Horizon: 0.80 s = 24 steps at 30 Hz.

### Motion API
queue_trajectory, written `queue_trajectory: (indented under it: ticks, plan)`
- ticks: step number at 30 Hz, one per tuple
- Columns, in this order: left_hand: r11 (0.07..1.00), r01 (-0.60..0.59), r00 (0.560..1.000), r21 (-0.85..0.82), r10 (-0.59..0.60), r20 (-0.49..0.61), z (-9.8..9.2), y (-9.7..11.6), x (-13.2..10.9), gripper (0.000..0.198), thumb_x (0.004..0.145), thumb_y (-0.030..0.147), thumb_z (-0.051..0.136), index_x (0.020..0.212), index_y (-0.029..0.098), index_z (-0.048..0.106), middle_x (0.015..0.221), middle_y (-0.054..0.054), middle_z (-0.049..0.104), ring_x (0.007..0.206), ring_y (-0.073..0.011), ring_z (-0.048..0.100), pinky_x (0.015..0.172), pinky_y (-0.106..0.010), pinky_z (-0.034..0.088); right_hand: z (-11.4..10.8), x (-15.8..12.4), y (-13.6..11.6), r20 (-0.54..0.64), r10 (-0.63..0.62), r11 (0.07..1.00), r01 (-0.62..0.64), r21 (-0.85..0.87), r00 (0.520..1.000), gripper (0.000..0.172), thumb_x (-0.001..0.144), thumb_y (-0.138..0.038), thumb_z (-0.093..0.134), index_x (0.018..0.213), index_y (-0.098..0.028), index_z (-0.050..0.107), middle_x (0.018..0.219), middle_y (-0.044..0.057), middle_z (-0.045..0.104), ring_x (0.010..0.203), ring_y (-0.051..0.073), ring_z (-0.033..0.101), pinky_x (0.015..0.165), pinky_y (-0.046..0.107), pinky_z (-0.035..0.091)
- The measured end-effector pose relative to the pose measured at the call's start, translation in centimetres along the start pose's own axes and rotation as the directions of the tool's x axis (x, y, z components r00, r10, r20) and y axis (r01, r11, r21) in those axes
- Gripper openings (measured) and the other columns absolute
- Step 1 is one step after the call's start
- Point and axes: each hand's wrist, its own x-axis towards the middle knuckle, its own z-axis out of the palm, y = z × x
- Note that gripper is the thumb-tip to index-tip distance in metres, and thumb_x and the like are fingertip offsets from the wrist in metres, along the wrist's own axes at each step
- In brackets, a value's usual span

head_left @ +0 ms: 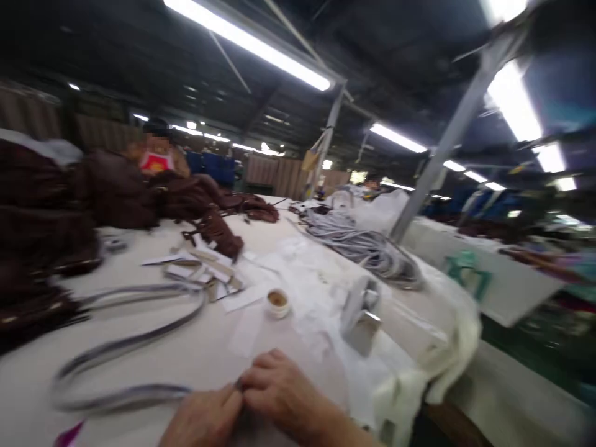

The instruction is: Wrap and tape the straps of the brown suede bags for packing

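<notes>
At the bottom middle, my left hand (pixel 205 419) and my right hand (pixel 284 394) meet, fingertips pinched together. A long grey strap (pixel 125 341) loops over the table from the left and runs in under my left hand. A small dark bit of it appears to show between the fingertips of both hands; the rest there is covered by my fingers and blurred. Just beyond my hands stands a small round white tub (pixel 278 304) with something brown inside. Pale strips and scraps (pixel 205 270) lie in a loose pile behind it.
Dark brown bags or leather-like goods (pixel 46 217) are heaped at left. A bundle of grey cords (pixel 363 245) lies back right, near a metal box-like object (pixel 363 313) on white sheeting. A slanted post (pixel 433 155) rises at right. Across the table is a person (pixel 158 162).
</notes>
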Motion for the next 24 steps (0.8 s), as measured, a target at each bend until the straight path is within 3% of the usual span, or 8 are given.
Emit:
queue_trajectory:
  ticks: [2, 6, 10, 13, 15, 18, 20, 24]
  plan:
    - [0.996, 0.063, 0.989, 0.066, -0.071, 0.130, -2.3, -0.5, -1.6, 0.013, 0.080, 0.007, 0.057, 0.084, 0.019, 0.060, 0.078, -0.001, 0.064, 0.070, -0.0169, 0.060, 0.063, -0.025, 0.047, 1.1, 0.2, -0.1, -0.107, 0.021, 0.999, -0.018, 0.035, 0.994, 0.020, 0.090, -0.036, 0.060, 0.078, -0.020, 0.060, 0.091, 0.001, 0.063, 0.086, 0.017, 0.051, 0.075, 0.031, 0.041]
    - [1.000, 0.021, 0.951, -0.012, -0.016, 0.310, -5.6, -2.1, 0.1, 0.016, 0.081, 0.018, 0.066, 0.095, 0.023, 0.061, 0.083, 0.002, 0.065, 0.074, -0.0162, 0.061, 0.066, -0.023, 0.044, 1.4, -0.4, 1.2, -0.164, -0.036, 0.980, 0.066, 0.185, 0.986, 0.018, 0.096, -0.025, 0.051, 0.083, -0.019, 0.062, 0.088, 0.002, 0.060, 0.082, 0.015, 0.050, 0.073, 0.026, 0.043]
    - [0.998, -0.048, 0.930, 0.042, 0.029, 0.367, -5.8, -2.5, 0.9, 0.009, 0.083, 0.016, 0.061, 0.090, 0.021, 0.060, 0.084, 0.000, 0.064, 0.073, -0.0164, 0.059, 0.062, -0.023, 0.042, 1.2, -0.5, 1.2, -0.184, -0.022, 0.972, 0.064, 0.225, 0.983, 0.023, 0.097, -0.020, 0.046, 0.081, -0.019, 0.062, 0.087, 0.004, 0.061, 0.081, 0.016, 0.052, 0.071, 0.024, 0.045]
    - [0.984, 0.077, 0.945, 0.163, -0.125, 0.302, -3.8, -0.8, 0.2, 0.008, 0.081, 0.013, 0.058, 0.086, 0.019, 0.058, 0.087, -0.004, 0.064, 0.076, -0.0206, 0.059, 0.066, -0.029, 0.045, 1.2, -0.4, 0.3, -0.265, 0.063, 0.989, -0.025, 0.145, 0.962, 0.026, 0.098, -0.020, 0.040, 0.086, -0.020, 0.062, 0.085, 0.006, 0.062, 0.076, 0.018, 0.055, 0.067, 0.027, 0.046]
    - [0.970, 0.184, 0.954, 0.160, -0.216, 0.210, -2.2, 0.5, -0.3, 0.015, 0.077, 0.010, 0.057, 0.090, 0.019, 0.057, 0.088, -0.004, 0.064, 0.077, -0.0215, 0.058, 0.067, -0.031, 0.046, 1.2, -0.4, -0.6, -0.272, 0.256, 0.956, -0.201, 0.214, 0.928, 0.027, 0.099, -0.019, 0.033, 0.102, -0.020, 0.061, 0.084, 0.006, 0.064, 0.074, 0.019, 0.059, 0.065, 0.028, 0.046]
    - [0.963, 0.224, 0.966, 0.147, -0.239, 0.094, -0.4, 1.7, -0.7, 0.020, 0.073, 0.008, 0.057, 0.090, 0.019, 0.056, 0.084, -0.004, 0.063, 0.072, -0.0208, 0.056, 0.062, -0.030, 0.043, 1.4, 0.1, -1.9, -0.042, 0.622, 0.728, -0.557, 0.401, 0.782, 0.022, 0.097, -0.024, 0.038, 0.108, -0.016, 0.055, 0.069, 0.003, 0.064, 0.065, 0.018, 0.062, 0.060, 0.026, 0.043]
    - [0.970, 0.200, 0.979, 0.140, -0.204, 0.010, 0.3, 1.9, -0.7, 0.017, 0.074, 0.009, 0.058, 0.087, 0.019, 0.055, 0.080, -0.004, 0.062, 0.070, -0.0196, 0.055, 0.060, -0.029, 0.040, 1.6, 0.5, -2.2, 0.115, 0.715, 0.616, -0.699, 0.363, 0.690, 0.011, 0.092, -0.024, 0.047, 0.093, -0.017, 0.056, 0.065, 0.002, 0.065, 0.062, 0.019, 0.063, 0.057, 0.026, 0.039]
    - [0.993, 0.085, 0.993, 0.086, -0.078, -0.089, -0.8, 1.0, -0.7, 0.011, 0.081, 0.015, 0.061, 0.082, 0.021, 0.052, 0.078, 0.000, 0.060, 0.071, -0.0178, 0.051, 0.064, -0.030, 0.037, 1.2, 1.3, -1.6, 0.217, 0.620, 0.725, -0.657, 0.208, 0.754, 0.009, 0.084, -0.015, 0.051, 0.081, -0.019, 0.059, 0.078, 0.007, 0.072, 0.073, 0.022, 0.066, 0.058, 0.028, 0.032]
